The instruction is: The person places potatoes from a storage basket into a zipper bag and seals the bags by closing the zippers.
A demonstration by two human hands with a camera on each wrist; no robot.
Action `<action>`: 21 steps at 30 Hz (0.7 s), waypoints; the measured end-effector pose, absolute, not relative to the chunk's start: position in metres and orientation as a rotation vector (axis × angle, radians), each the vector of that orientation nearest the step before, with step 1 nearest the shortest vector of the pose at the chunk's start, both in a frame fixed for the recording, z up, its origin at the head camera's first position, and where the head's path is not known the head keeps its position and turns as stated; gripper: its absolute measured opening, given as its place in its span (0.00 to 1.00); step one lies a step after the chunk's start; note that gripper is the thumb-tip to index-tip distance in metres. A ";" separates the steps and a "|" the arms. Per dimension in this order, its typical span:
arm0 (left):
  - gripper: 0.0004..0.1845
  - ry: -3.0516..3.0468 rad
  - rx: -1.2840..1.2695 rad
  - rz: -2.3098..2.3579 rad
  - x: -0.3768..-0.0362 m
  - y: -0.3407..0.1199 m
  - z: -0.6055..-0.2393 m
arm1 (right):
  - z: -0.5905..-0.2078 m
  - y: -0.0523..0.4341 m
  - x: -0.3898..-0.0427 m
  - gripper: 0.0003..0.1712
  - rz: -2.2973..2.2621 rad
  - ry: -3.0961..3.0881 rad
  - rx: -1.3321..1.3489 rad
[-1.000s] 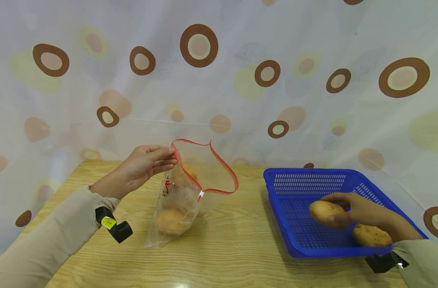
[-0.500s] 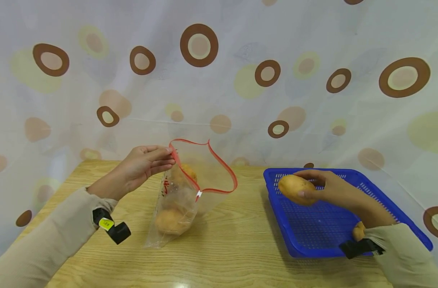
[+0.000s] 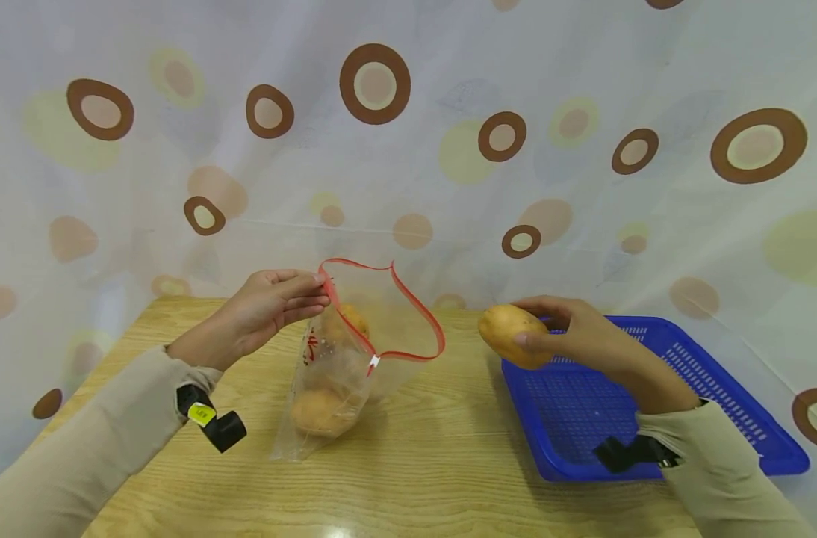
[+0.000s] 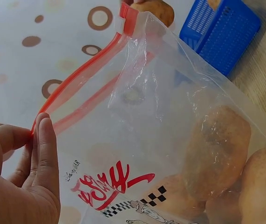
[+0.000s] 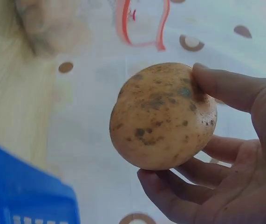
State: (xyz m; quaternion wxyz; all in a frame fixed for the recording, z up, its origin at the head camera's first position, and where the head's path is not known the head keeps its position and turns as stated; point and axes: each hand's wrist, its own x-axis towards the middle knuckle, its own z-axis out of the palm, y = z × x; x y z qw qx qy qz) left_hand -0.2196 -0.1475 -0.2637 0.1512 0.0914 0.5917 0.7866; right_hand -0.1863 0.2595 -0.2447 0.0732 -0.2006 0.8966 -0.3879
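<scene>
Head view: the right hand (image 3: 576, 336) is gripping a plump yellowish potato (image 3: 509, 332) by the far left corner of the blue basket (image 3: 526, 424). Left wrist: the left hand (image 4: 28, 175) is pinching a clear, red-rimmed bag (image 4: 139, 128). Right wrist: dark blotches are freckling the potato (spotty thing).

A pale patterned sheet (image 3: 408, 179) rises behind the tabletop (image 3: 435, 463) and fills the upper part of the head view. Brown rings (image 3: 375, 84) with light centres are scattered across it, among plain peach discs (image 3: 412, 232), yellowish ovals (image 3: 462, 153) and faint grey leaf shapes (image 3: 465, 97). The tabletop is light, grained wood, with a bright glare (image 3: 339, 532) at the bottom of the head view.
</scene>
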 end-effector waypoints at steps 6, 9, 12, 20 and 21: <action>0.06 1.695 0.256 2.255 -0.221 -0.145 -0.264 | -0.243 0.241 -0.188 0.29 -1.243 2.663 -0.629; 0.06 1.694 0.255 2.257 -0.221 -0.145 -0.264 | -0.242 0.228 -0.191 0.29 -1.295 2.631 -0.666; 0.06 1.702 0.259 2.248 -0.221 -0.144 -0.264 | -0.239 0.214 -0.193 0.28 -1.343 2.615 -0.705; 0.06 1.727 0.265 2.219 -0.223 -0.141 -0.262 | -0.239 0.175 -0.196 0.30 -1.457 2.640 -0.724; 0.06 1.727 0.266 2.217 -0.223 -0.141 -0.263 | -0.240 0.170 -0.196 0.30 -1.453 2.668 -0.724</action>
